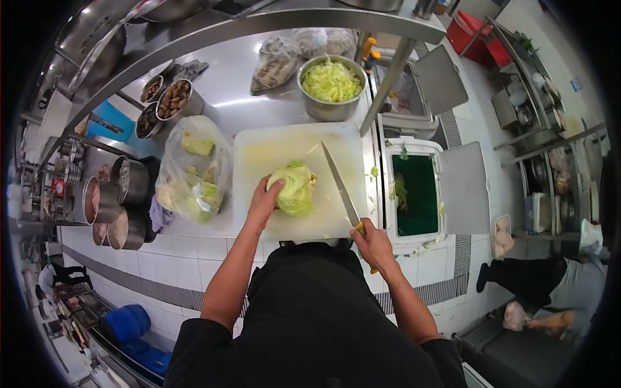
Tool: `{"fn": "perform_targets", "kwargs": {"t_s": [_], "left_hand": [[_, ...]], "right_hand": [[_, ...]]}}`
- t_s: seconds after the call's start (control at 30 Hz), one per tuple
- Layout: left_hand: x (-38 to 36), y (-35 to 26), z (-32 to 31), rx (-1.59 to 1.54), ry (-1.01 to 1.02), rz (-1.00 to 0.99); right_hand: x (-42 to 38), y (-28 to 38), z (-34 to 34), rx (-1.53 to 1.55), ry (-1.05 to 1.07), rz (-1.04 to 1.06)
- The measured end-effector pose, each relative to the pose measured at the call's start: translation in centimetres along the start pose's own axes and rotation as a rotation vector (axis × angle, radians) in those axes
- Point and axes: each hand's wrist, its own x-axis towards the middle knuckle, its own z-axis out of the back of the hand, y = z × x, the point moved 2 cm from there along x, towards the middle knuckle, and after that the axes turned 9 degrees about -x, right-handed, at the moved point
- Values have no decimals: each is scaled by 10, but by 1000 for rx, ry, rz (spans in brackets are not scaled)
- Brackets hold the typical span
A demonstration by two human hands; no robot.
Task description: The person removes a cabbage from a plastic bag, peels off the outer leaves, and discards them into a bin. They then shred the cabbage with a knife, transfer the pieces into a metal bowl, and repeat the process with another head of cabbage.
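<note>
A pale green head of cabbage or lettuce (296, 189) rests on the white cutting board (259, 152). My left hand (264, 199) is wrapped round its left side, with the fingertips partly hidden. To the right, my right hand (371, 242) is closed on the handle of a long knife (340, 183), whose blade points up and away over the board, apart from the vegetable. Behind the board stands a metal pot (331, 110) of shredded green leaves (331, 81). On the left, a clear plastic bag (194, 168) holds more leafy pieces.
Right of the board is an open bin (417, 194) with a green inside. Metal pots (129, 181) and bowls of food (174, 100) stand at the left. A metal shelf (259, 26) crosses overhead. Another person (550, 281) is at the right.
</note>
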Motion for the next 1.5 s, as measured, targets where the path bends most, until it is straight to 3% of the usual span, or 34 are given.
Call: {"fn": "perform_targets", "kwargs": {"t_s": [0.07,0.1,0.17,0.27,0.37,0.6,0.93,1.0,1.1,1.17,1.23,1.3,1.4,1.5], "left_hand": [[13,8,8,338,-78,-281],[9,5,2,339,-72,-276],[-6,-11,-10,732,-201,-913],[-4,-9,-22,732,-15,-851],[-3,-11,-31,700,-111,-802],[1,-10,-31,675,-123,-828],[8,-8,-25,649,-110,-878],[10,-2,-14,629,-82,-858],[21,3,14,368,125,-805],[25,6,32,274,118,-728],[23,10,40,187,117,-637],[22,8,39,121,105,-578],[13,3,25,310,67,-660],[7,-5,10,428,57,-593]], "right_hand": [[-18,0,6,-16,14,2],[-26,0,7,-20,31,33],[-41,1,8,-24,39,91],[-56,6,8,-42,61,114],[-60,10,6,-33,71,113],[-52,17,7,-62,101,123],[89,73,-56,-78,31,219],[81,63,-54,-81,70,210],[59,29,-51,-89,53,109],[41,-8,-45,-23,-90,-74],[27,-31,-25,-12,-218,-103],[15,-43,-9,-22,-203,-90],[2,-40,3,-39,-145,-62],[-1,-35,0,-48,-86,-24]]}}
